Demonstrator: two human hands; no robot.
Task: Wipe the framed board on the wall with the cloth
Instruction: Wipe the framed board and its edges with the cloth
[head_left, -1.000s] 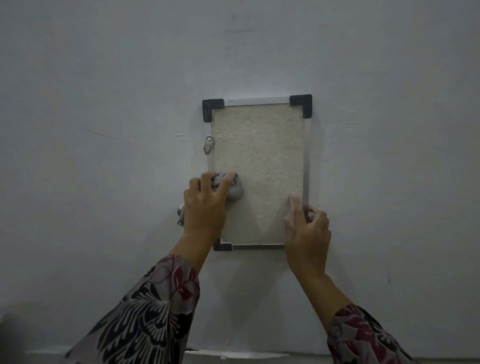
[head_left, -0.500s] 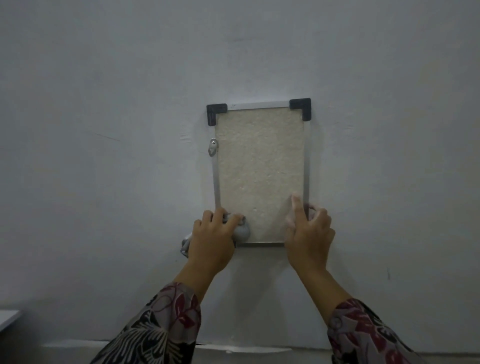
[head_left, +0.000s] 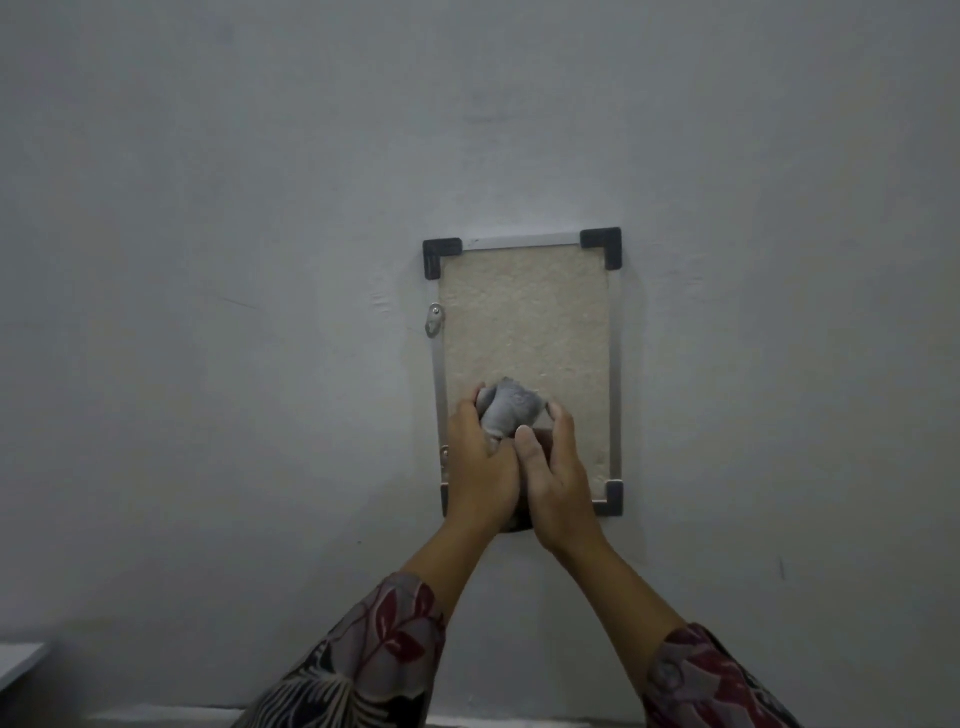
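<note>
A framed board (head_left: 524, 322) with a beige textured face, a thin metal frame and black corner caps hangs on the grey wall. A bunched grey cloth (head_left: 510, 411) sits in front of its lower middle. My left hand (head_left: 480, 462) holds the cloth from the left, fingers curled round it. My right hand (head_left: 553, 467) grips it from the right, fingertips on the cloth's right edge and thumb near its underside. Both hands cover the board's lower left part.
A small metal hanger tab (head_left: 434, 321) sticks out at the frame's left edge. The wall (head_left: 208, 312) around the board is plain grey. A white surface edge (head_left: 21, 662) shows at the bottom left.
My right hand left the frame's right edge and joined the left hand on the cloth. The cloth went from the board's bottom left corner to in front of its lower middle.
</note>
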